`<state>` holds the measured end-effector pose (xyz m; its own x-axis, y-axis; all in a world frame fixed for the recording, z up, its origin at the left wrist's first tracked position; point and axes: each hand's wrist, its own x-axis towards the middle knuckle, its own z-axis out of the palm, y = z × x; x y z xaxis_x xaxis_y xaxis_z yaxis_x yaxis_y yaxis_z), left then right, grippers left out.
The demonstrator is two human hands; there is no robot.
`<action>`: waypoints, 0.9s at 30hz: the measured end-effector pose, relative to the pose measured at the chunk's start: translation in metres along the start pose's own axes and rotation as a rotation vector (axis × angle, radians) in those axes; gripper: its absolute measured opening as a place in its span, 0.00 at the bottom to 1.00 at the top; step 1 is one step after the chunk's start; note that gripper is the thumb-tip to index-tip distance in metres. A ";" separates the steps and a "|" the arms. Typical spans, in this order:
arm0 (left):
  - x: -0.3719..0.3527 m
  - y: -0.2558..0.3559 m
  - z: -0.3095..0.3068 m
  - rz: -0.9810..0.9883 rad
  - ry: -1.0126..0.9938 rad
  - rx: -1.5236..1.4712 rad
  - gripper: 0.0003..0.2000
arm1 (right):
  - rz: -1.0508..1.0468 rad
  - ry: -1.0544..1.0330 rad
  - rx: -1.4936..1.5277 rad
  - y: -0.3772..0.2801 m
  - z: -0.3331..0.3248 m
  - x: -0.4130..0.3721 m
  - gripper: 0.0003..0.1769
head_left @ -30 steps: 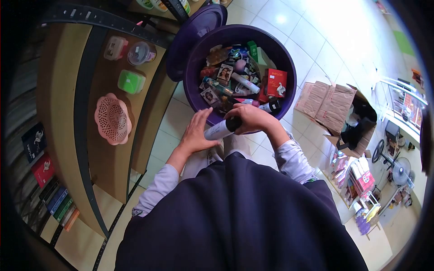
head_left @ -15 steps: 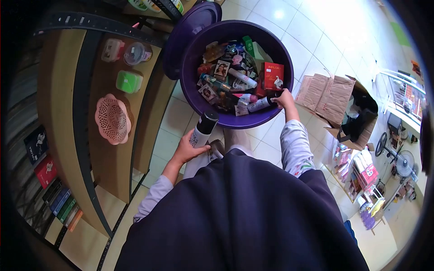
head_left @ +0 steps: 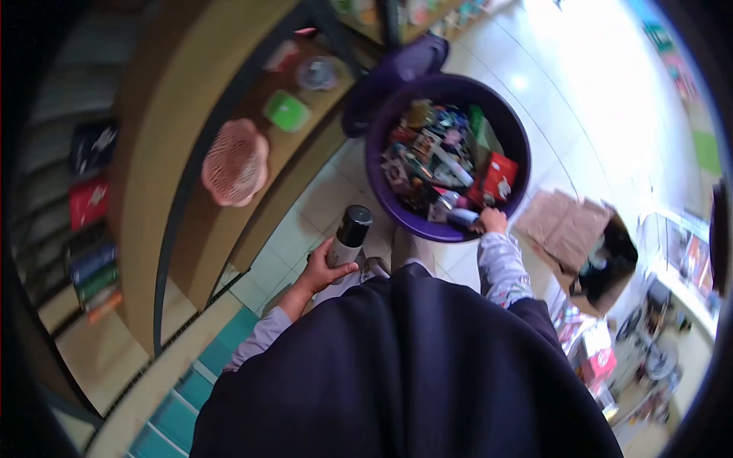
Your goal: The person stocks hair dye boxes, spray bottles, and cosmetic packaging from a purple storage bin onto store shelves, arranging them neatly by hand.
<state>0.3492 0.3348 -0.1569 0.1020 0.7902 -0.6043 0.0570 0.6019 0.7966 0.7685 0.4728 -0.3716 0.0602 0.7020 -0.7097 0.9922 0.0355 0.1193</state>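
Note:
My left hand (head_left: 319,269) is wrapped round a spray can (head_left: 347,248) with a black cap, held upright beside the purple tub (head_left: 383,204). At the tub's near right rim, my right hand (head_left: 492,221) grips a pale can (head_left: 463,217) that lies on the pile inside. Its far end is partly covered by my fingers. Around it in the tub are a red box (head_left: 498,175), a white tube (head_left: 453,165) and many small packets and bottles, blurred by motion.
Left of the tub, a wooden shelf carries a pink basket (head_left: 235,162) and a green-lidded container (head_left: 287,111). The purple lid (head_left: 405,67) leans behind the tub. An open cardboard box (head_left: 561,229) stands on the floor at the right.
The camera view has turned, so the tub and shelf appear shifted right and the tub lower. Both hands keep hold of their cans.

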 end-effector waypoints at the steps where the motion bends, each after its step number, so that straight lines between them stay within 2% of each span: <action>1: -0.008 -0.002 -0.006 0.024 0.029 -0.040 0.32 | -0.090 0.013 -0.037 -0.007 -0.008 -0.010 0.26; 2: -0.020 -0.003 -0.012 0.049 0.065 -0.080 0.32 | -0.074 -0.005 0.058 -0.013 -0.016 -0.018 0.23; 3: -0.031 -0.006 -0.017 0.098 0.113 -0.063 0.31 | -0.140 0.025 0.100 -0.005 0.005 -0.003 0.24; 4: -0.042 -0.009 -0.026 0.146 0.165 -0.034 0.31 | -0.138 -0.069 0.077 -0.017 -0.009 -0.007 0.23; 6: -0.071 0.002 -0.039 0.190 0.220 -0.071 0.29 | -0.248 0.071 0.083 -0.008 -0.008 -0.004 0.24; 7: -0.088 0.013 -0.045 0.194 0.219 -0.138 0.29 | -0.474 0.078 -0.167 -0.008 -0.029 -0.016 0.28; 8: -0.103 0.021 -0.053 0.205 0.211 -0.203 0.28 | -0.457 0.265 0.079 0.008 -0.006 0.005 0.30; 9: -0.121 0.024 -0.063 0.220 0.239 -0.244 0.28 | -0.397 0.151 -0.017 -0.002 -0.033 -0.008 0.29; 10: -0.139 0.022 -0.070 0.228 0.261 -0.287 0.28 | -0.424 0.141 -0.066 -0.019 -0.073 -0.047 0.27; 11: -0.158 0.021 -0.077 0.240 0.279 -0.326 0.28 | -0.333 0.146 0.025 -0.027 -0.089 -0.060 0.28; 12: -0.175 0.018 -0.085 0.270 0.301 -0.369 0.27 | -0.308 0.077 -0.043 -0.036 -0.106 -0.065 0.28; 13: -0.193 0.015 -0.091 0.317 0.364 -0.424 0.27 | -0.168 0.021 0.004 -0.042 -0.127 -0.071 0.29; 15: -0.233 0.016 -0.104 0.402 0.474 -0.527 0.26 | -0.387 0.117 0.160 -0.088 -0.193 -0.143 0.27; 17: -0.270 0.004 -0.126 0.488 0.594 -0.498 0.28 | -0.552 0.196 0.091 -0.158 -0.268 -0.249 0.24; 18: -0.288 -0.005 -0.137 0.529 0.651 -0.485 0.29 | -0.481 0.058 0.255 -0.187 -0.288 -0.279 0.22; 21: -0.340 -0.033 -0.173 0.482 0.804 -0.323 0.32 | -0.773 0.197 0.188 -0.257 -0.316 -0.327 0.25; 22: -0.357 -0.031 -0.183 0.539 0.872 -0.377 0.33 | -0.898 0.224 0.216 -0.285 -0.323 -0.347 0.27; 25: -0.402 -0.051 -0.221 0.635 1.066 -0.356 0.31 | -1.224 0.320 0.220 -0.388 -0.338 -0.433 0.30; 27: -0.430 -0.064 -0.247 0.637 1.255 -0.221 0.28 | -1.326 0.348 0.117 -0.455 -0.337 -0.478 0.29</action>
<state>0.0567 -0.0153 0.0478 -0.8887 0.4353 0.1441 0.1712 0.0233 0.9850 0.2515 0.3610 0.1477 -0.9431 0.3306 -0.0342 0.2890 0.7649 -0.5756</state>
